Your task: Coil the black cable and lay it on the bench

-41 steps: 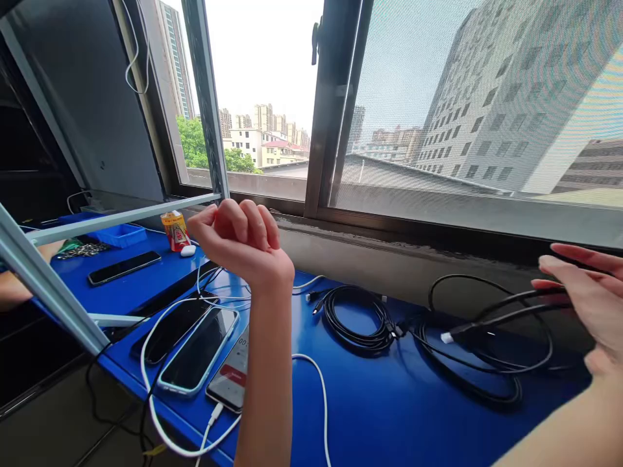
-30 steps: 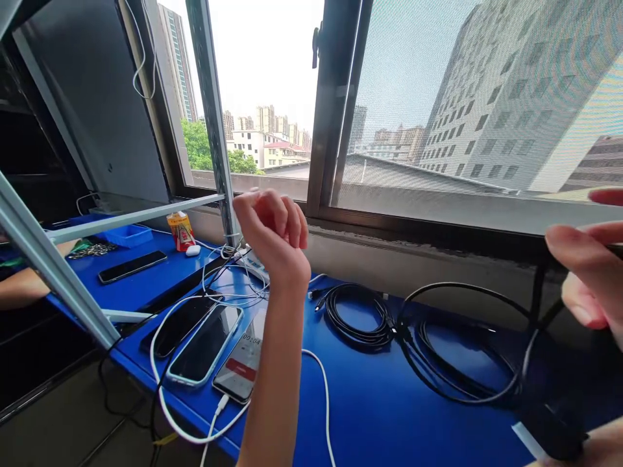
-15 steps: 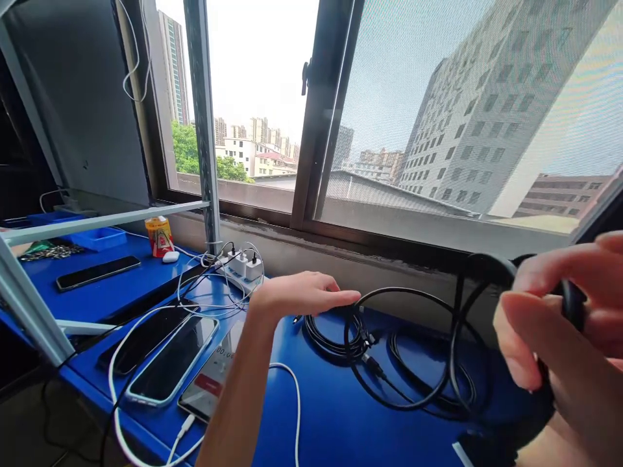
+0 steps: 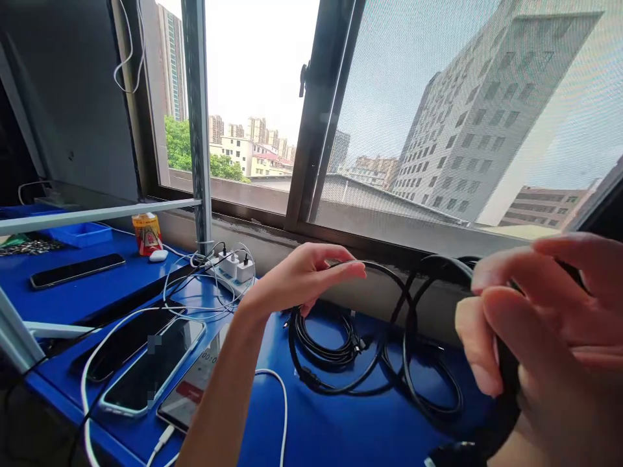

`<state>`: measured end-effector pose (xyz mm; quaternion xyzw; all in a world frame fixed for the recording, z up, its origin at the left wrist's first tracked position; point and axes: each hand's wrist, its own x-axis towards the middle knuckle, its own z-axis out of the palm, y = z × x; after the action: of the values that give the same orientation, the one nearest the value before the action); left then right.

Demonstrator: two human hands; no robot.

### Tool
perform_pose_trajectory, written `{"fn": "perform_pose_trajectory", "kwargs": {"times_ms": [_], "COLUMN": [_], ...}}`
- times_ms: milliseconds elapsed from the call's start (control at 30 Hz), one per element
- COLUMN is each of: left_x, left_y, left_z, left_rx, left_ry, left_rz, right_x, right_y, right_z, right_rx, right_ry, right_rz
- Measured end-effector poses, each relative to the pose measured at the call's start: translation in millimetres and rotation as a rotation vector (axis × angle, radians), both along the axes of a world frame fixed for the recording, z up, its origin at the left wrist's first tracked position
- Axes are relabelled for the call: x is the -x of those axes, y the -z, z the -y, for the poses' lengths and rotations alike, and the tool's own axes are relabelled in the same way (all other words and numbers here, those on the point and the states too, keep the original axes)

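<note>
Phone screen [image 4: 195,384], partial digits "0:0"

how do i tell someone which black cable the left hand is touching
On the blue table under the window, look right of the white power strip. The one meant is the black cable at the fingertips of the left hand. Unlike the tight coil lying flat below, it rises off the table in one wide loop towards the right hand.

Blue table [image 4: 350,428] with phones [image 4: 146,373], black cables [image 4: 324,355]
</note>
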<state>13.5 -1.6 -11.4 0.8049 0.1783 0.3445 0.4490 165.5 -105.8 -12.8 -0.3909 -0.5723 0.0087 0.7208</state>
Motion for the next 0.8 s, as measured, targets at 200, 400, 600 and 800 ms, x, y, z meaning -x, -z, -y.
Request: {"fn": "perform_pose_trajectory", "kwargs": {"times_ms": [200,400,600,800], "left_x": [10.3,16.6,5.1,-23.0], "left_y": [-2.7,-4.6,-5.4,-6.4], "left_z": [1.7,-6.5,5.6,30.9], "left_rx": [-0.030,-0.076,-0.048,-0.018], "left_ry": [0.048,0.040,0.019,0.061], "left_rz": [0.511,0.744,0.816,0.835], "right_x": [-18.2,-19.9,-13.1,-10.9], "right_y": [-5.1,-3.8,-6.3,-3.2], "right_z": [-25.6,-32.6,-36.9,-56.3], "right_rx": [0.112,0.292,0.372,0.517], "right_ry": [0.092,0.161,0.115,0.093], "right_rz": [-0.044,-0.139,-0.215,-0.186]}}
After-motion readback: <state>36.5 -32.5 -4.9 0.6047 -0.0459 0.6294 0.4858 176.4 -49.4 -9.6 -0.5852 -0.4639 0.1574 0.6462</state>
